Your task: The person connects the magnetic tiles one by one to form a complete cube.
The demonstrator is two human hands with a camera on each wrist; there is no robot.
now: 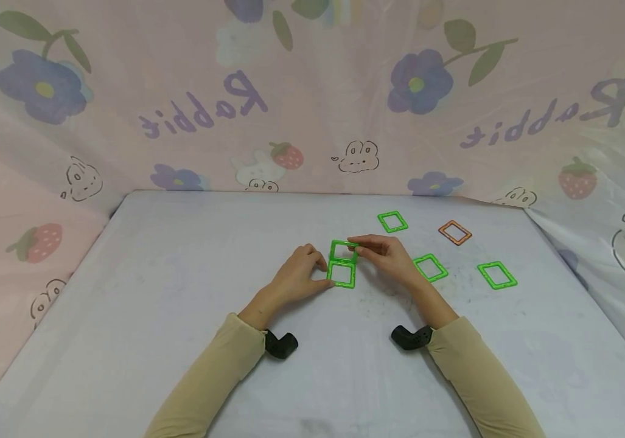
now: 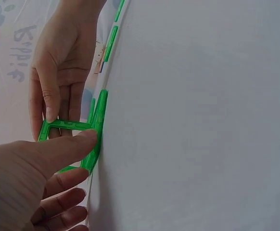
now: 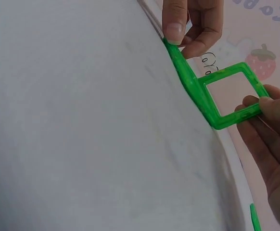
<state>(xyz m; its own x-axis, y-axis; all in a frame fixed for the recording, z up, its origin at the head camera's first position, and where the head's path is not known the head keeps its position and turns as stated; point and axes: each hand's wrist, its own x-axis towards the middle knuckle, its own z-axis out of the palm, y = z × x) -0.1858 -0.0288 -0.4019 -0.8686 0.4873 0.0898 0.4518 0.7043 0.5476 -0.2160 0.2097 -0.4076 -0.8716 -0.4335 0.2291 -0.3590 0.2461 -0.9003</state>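
Two green square frame tiles meet at an edge in the head view. The flat tile (image 1: 342, 286) lies on the table, and the upright tile (image 3: 222, 73) rises from its far edge. My left hand (image 1: 297, 277) holds the flat tile by its left side, thumb at the near corner and fingers farther up. At the right, my right hand (image 1: 386, 255) pinches the upright tile's side between thumb and fingers. In the left wrist view the left thumb (image 2: 68, 151) overlaps the tiles' joined edge.
Right of the hands lie several loose frames: a green one at the back (image 1: 400, 229), an orange one (image 1: 456, 233), a green one by the right wrist (image 1: 439, 267) and another green one (image 1: 497, 275). A printed cloth (image 1: 312, 121) hangs behind the white table (image 1: 181, 255).
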